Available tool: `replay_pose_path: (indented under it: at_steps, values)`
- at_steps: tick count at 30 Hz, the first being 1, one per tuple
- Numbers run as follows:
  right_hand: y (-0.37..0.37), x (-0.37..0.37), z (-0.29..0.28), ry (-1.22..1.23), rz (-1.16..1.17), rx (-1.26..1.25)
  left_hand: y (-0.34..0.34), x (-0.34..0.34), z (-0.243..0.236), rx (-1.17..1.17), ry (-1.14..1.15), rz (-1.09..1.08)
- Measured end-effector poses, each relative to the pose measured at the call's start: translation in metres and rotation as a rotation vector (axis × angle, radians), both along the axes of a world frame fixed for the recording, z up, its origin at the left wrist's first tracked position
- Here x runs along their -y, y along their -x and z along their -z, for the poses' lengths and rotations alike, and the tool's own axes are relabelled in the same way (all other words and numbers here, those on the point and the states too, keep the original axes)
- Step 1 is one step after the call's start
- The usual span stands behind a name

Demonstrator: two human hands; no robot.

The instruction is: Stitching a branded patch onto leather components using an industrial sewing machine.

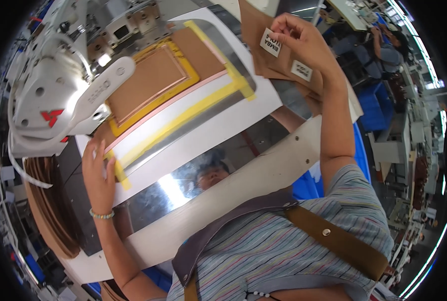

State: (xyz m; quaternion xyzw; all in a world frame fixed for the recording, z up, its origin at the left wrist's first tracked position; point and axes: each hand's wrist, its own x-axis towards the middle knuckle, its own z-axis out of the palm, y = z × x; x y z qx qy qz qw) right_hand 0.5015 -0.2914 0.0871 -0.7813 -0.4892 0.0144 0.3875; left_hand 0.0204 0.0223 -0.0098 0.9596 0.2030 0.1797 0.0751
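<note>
One label point(269, 46) is pinched in the right hand point(300, 41), jutting just left of the grip, over brown pieces point(267, 66); the taped template point(182, 116) is touched by the left hand point(100, 180), fingers apart.

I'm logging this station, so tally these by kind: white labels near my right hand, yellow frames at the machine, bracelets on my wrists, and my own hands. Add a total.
White labels: 2
Yellow frame: 1
Bracelet: 1
Hands, left and right: 2
Total: 6
</note>
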Motion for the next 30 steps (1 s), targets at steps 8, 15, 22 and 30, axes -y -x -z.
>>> replay_pose_path:
  at_steps: [8, 15, 22, 30]
  values:
    - [0.082, -0.193, 0.060, 0.001, -0.422, 0.543, -0.043, -0.045, 0.009, -0.014, -0.008, 0.045]
    - [0.121, -0.262, 0.091, 0.030, -0.522, 0.680, -0.066, -0.068, 0.025, -0.008, 0.205, 0.050]
    - [0.124, -0.270, 0.104, -0.145, -0.551, 0.660, -0.080, -0.064, 0.017, -0.026, 0.263, 0.188]
    - [0.151, -0.231, 0.131, -0.116, -0.800, 0.382, -0.087, -0.065, 0.019, -0.066, 0.292, 0.176]
